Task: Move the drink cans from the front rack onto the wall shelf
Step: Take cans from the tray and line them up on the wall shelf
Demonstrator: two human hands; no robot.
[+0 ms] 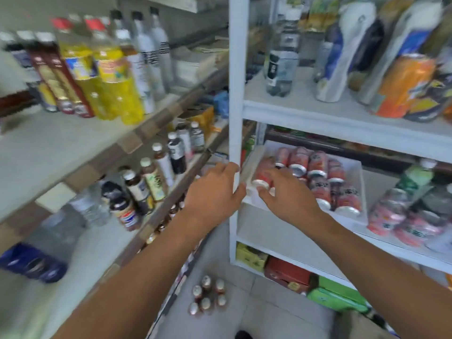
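Several red drink cans (318, 172) stand in a white tray (361, 192) on the middle board of the white front rack (236, 94). My right hand (286, 194) reaches into the tray, its fingers curled around the nearest red can (263, 173), which tilts at the tray's left corner. My left hand (215, 192) rests on the rack's white upright post, fingers bent against it, with nothing in it. The wall shelf (61, 152) runs along the left with tiled edges. The picture is blurred by motion.
Yellow and dark bottles (102, 77) crowd the upper wall shelf, smaller bottles (156, 172) the lower one. More wrapped red cans (401, 221) lie right of the tray. Several small bottles (208, 297) stand on the floor. Boxes (288, 272) fill the rack's bottom.
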